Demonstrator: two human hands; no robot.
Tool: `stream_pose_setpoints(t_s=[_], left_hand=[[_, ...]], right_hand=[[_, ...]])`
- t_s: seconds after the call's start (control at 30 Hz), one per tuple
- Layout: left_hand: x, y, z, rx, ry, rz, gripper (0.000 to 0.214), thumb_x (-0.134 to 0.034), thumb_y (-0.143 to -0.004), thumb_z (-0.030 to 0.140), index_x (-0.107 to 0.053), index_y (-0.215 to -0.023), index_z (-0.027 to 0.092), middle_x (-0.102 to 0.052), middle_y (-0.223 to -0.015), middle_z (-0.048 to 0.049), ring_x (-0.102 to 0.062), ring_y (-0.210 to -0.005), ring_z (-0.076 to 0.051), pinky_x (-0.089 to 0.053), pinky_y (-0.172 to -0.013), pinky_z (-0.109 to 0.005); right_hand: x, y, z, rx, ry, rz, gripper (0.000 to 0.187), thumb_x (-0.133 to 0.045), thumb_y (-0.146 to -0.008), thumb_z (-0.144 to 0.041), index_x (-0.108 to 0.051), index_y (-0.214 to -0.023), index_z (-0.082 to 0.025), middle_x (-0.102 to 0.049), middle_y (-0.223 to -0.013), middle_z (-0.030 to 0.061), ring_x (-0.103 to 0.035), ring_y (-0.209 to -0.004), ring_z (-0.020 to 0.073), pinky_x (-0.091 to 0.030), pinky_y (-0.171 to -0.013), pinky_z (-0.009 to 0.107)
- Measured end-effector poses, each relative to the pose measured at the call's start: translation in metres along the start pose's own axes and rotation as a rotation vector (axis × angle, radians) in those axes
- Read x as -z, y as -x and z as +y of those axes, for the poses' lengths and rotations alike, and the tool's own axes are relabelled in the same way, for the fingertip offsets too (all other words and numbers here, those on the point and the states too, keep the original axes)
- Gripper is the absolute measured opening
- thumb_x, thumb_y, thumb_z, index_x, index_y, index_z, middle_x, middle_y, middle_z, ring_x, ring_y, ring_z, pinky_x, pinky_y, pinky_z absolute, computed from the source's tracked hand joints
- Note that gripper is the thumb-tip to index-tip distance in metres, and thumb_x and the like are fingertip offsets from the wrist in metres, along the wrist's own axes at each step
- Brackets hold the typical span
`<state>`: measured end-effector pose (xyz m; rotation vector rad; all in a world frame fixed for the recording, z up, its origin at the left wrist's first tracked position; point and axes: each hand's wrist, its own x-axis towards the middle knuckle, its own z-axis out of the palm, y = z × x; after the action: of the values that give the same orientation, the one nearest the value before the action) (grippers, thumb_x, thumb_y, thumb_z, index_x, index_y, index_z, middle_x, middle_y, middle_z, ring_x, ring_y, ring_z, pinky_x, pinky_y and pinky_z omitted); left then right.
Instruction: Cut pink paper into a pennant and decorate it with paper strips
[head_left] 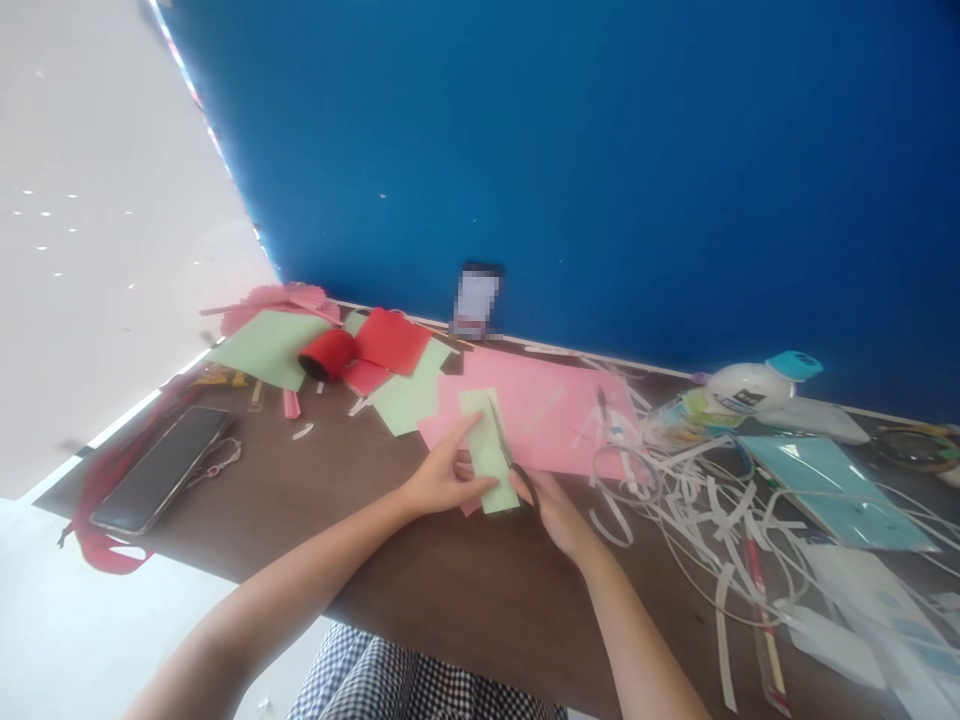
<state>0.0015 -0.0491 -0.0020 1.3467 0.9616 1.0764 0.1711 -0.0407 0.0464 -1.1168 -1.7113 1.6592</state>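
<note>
My left hand [444,474] pinches a narrow light-green paper strip [486,450] by its left edge and holds it just above the brown table [420,590]. My right hand [551,505] grips black-handled scissors [510,458], and their blades run up along the strip's right side. Under the strip lies a large pink paper sheet [555,410].
A phone [161,468] lies at the left on a red strap. Green and red sheets and a red tape roll [327,354] sit at the back left. A glue bottle [757,385], a teal sheet [832,490] and tangled white paper strips [697,500] fill the right. A blue wall stands behind.
</note>
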Motion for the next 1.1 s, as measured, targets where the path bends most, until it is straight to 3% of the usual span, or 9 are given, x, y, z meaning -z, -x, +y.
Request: stream_pose_setpoints(t_s=[0.33,0.6,0.8,1.1], left_hand=[[0.0,0.0,-0.001,-0.017,-0.005,0.036,0.082,-0.065,-0.07,0.027,-0.018,-0.138,0.026,-0.049,-0.118,-0.0143,-0.059,-0.079,-0.015,-0.052,-0.059,-0.025],[-0.001,0.0,0.001,-0.001,0.01,0.035,0.083,-0.065,-0.071,0.028,-0.017,-0.138,0.027,-0.047,-0.12,-0.0142,-0.058,-0.075,-0.014,-0.051,-0.058,-0.024],[-0.001,0.0,-0.001,-0.005,0.026,0.07,0.083,-0.068,-0.067,0.028,-0.022,-0.136,0.03,-0.046,-0.121,-0.0115,-0.056,-0.075,-0.012,-0.052,-0.06,-0.024],[-0.003,0.0,-0.001,-0.015,0.037,0.067,0.084,-0.068,-0.067,0.028,-0.021,-0.136,0.031,-0.037,-0.131,-0.012,-0.057,-0.078,-0.014,-0.053,-0.06,-0.025]], right_hand=[[-0.002,-0.001,0.002,0.014,0.001,-0.022,0.054,-0.039,-0.081,-0.056,-0.057,-0.115,-0.019,-0.065,-0.106,0.0057,-0.048,-0.111,0.0313,-0.031,-0.097,0.047],[0.001,-0.003,0.009,0.032,-0.004,-0.029,0.048,-0.04,-0.082,-0.054,-0.06,-0.111,-0.021,-0.066,-0.099,0.0041,-0.055,-0.1,0.0282,-0.037,-0.092,0.041],[0.004,-0.003,0.014,-0.005,0.025,-0.017,0.048,-0.041,-0.081,-0.055,-0.062,-0.105,-0.019,-0.066,-0.081,0.0034,-0.057,-0.071,0.0227,-0.045,-0.07,0.035],[0.007,-0.005,0.018,-0.012,0.008,-0.024,0.044,-0.043,-0.08,-0.054,-0.064,-0.089,-0.017,-0.057,-0.065,0.0009,-0.048,-0.061,0.0161,-0.04,-0.061,0.028]])
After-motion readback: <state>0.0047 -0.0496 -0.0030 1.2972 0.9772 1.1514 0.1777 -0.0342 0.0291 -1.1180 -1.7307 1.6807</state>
